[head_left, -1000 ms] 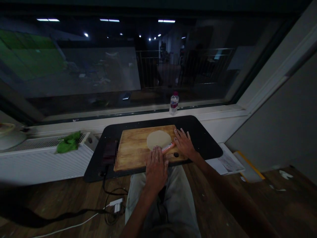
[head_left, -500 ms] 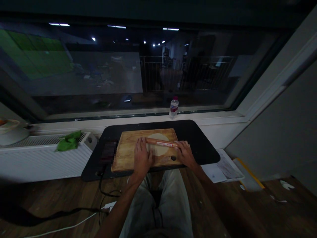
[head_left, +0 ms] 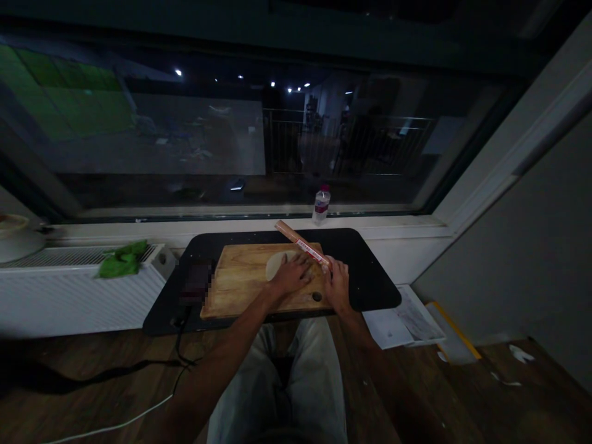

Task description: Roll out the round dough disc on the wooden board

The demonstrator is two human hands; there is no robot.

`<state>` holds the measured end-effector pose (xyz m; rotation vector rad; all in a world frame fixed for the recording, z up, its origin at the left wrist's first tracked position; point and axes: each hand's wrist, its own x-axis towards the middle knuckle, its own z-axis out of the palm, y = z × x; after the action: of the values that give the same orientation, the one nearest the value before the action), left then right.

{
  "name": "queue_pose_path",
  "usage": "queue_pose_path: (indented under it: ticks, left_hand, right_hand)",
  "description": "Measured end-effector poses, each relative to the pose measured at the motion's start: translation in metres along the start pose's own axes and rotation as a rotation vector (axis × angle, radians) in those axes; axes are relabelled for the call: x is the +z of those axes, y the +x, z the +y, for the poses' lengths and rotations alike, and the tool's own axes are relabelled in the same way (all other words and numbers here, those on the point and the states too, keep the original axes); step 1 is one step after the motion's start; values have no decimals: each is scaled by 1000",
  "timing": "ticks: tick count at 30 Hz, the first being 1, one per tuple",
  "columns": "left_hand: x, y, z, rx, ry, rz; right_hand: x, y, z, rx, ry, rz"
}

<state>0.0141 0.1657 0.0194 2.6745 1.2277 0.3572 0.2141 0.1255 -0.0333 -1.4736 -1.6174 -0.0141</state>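
A flat round of pale dough (head_left: pixel 274 265) lies on a wooden cutting board (head_left: pixel 240 277), partly covered by my left hand (head_left: pixel 295 273). That hand rests flat over the dough's right part with its fingers spread. My right hand (head_left: pixel 338 280) grips the near end of a wooden rolling pin (head_left: pixel 296 237) that bears a red and white label. The pin points away to the upper left, its far end over the back edge of the board. A dark hole (head_left: pixel 317 296) shows in the board near its front right corner.
The board sits on a black table (head_left: pixel 370 277) by a window. A water bottle (head_left: pixel 321 205) stands on the sill. A dark pixelated object (head_left: pixel 197 280) lies left of the board, and a green cloth (head_left: pixel 124 259) hangs on the white radiator (head_left: pixel 83 299). Papers (head_left: pixel 393 324) are at the lower right.
My left hand has let go of the rolling pin and moved right onto the dough. The pin has swung from crosswise to slanting, held by my right hand alone.
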Motion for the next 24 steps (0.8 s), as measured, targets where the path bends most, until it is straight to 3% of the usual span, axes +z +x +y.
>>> queue_pose_path:
  ticks: [3,8,15,18,22,24]
  left_hand:
    - [-1,-1,-7,27,34,-54]
    - [-9,-17,-22,113,72,-17]
    - [-33,-81,-51,204,17,-16]
    - [-40,-105,-54,146,-41,100]
    - [-44,-118,-72,-101,-3,397]
    - [-47,-119,-86,-218,42,470]
  right_hand:
    - [1,5,-7,6,6,-7]
    - [-1,9,-19,15,-86,-111]
    - [1,10,-20,-38,-141,-234]
    - [10,13,-25,-86,-118,-283]
    - [22,19,-39,-174,-122,-430]
    - [27,22,-46,-215,-125,-492]
